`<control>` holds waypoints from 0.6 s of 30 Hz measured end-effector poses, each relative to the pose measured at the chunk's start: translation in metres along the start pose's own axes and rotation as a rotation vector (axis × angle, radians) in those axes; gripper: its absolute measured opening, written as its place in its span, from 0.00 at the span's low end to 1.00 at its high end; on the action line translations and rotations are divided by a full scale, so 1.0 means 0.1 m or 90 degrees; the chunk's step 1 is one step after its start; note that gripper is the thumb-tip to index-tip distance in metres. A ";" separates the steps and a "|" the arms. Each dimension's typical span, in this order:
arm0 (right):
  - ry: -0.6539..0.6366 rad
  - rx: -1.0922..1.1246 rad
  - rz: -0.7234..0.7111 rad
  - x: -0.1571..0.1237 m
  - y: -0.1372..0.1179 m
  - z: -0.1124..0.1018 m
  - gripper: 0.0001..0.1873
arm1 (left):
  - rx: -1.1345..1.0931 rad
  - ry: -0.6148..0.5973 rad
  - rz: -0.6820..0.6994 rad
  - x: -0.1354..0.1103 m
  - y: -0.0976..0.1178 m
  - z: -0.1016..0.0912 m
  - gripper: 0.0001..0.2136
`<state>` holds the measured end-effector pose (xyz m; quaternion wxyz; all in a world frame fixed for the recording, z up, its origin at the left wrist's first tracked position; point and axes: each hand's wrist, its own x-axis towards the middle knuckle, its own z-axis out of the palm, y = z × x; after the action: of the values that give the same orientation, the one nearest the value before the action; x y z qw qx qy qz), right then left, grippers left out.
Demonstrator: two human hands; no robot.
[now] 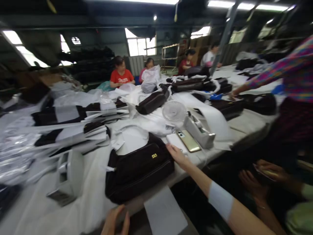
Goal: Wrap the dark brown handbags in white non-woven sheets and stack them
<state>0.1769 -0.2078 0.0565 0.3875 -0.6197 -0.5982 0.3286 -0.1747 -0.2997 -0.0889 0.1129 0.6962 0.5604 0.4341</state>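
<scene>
A dark shoulder bag (141, 168) with a small gold emblem lies on the white-covered table in front of me. My right hand (178, 156) is at the bag's right end, fingers stretched out with the tips against its upper corner. At the bottom of the view, my left hand (115, 220) is just below the bag's front left edge, with thumb and fingers apart and nothing between them. Beside it, a white sheet (166, 212) lies over a dark surface at the table's front. A white strap covering (132, 130) arches behind the bag.
A gold phone (188, 141), a grey organizer box (199, 130) and a round fan (174, 111) stand behind my right hand. Another grey organizer (69, 176) is at left, near stacked bags with paper (73, 114). A co-worker's arm (264, 76) reaches in at right; another person's hands (259, 178) are below.
</scene>
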 end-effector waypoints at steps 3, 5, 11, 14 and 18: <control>-0.136 0.162 -0.009 -0.15 0.32 -0.06 0.35 | 0.031 0.103 -0.204 0.06 -0.12 -0.18 0.33; -0.206 0.214 -0.013 -0.26 0.49 -0.07 0.42 | 0.008 0.075 -0.244 0.18 -0.08 -0.16 0.40; 0.008 0.121 -0.026 0.00 0.36 0.23 0.34 | -0.171 0.097 -0.296 0.99 0.45 0.06 0.28; 0.120 0.110 -0.087 0.32 0.14 0.32 0.31 | -0.246 0.178 -0.277 1.37 0.61 0.01 0.23; 0.166 0.026 -0.124 0.49 0.17 0.33 0.26 | -0.241 0.210 -0.166 1.43 0.47 -0.02 0.22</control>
<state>0.1597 -0.1556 0.0280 0.5046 -0.5883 -0.5931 0.2181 -0.1448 -0.1913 0.0104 0.2029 0.5048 0.5647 0.6205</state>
